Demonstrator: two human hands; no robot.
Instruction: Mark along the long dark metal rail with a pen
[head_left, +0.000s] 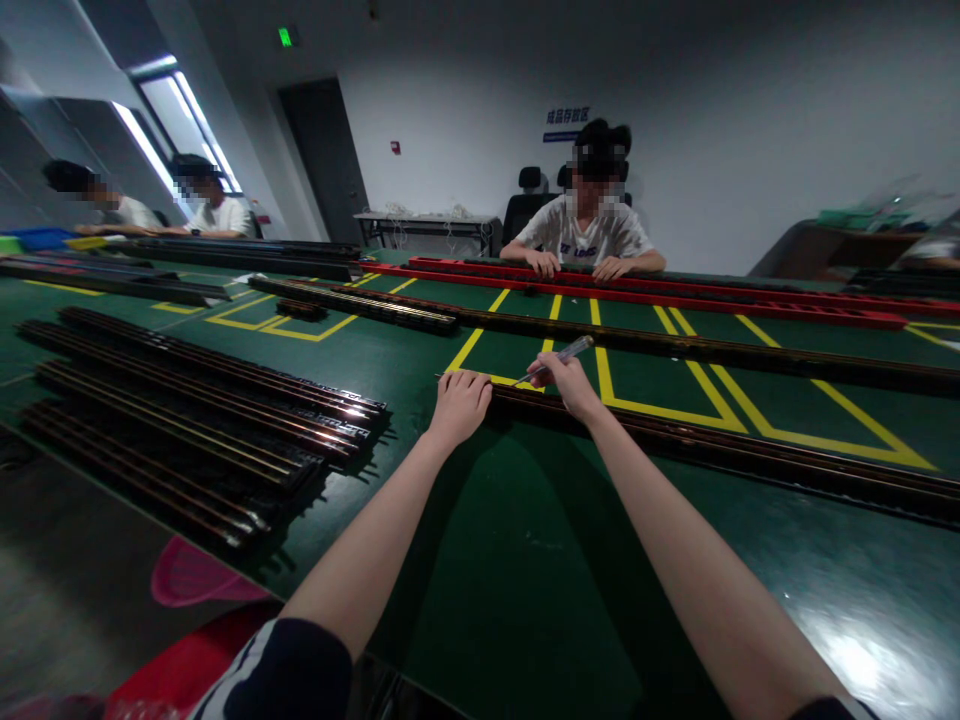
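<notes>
A long dark rail (750, 450) lies across the green table (525, 560) in front of me, running off to the right. My left hand (459, 400) rests on the rail's left end, fingers curled down over it. My right hand (564, 378) is closed on a thin tool with a clear handle (566, 351); its metal tip points left and down toward the rail end, close to my left hand.
A stack of dark rails (195, 420) lies at left. More dark rails (675, 345) and red rails (645, 290) cross the far table over yellow floor-style markings. A person (589, 225) sits opposite with both hands on a rail; two other people (150, 205) sit far left.
</notes>
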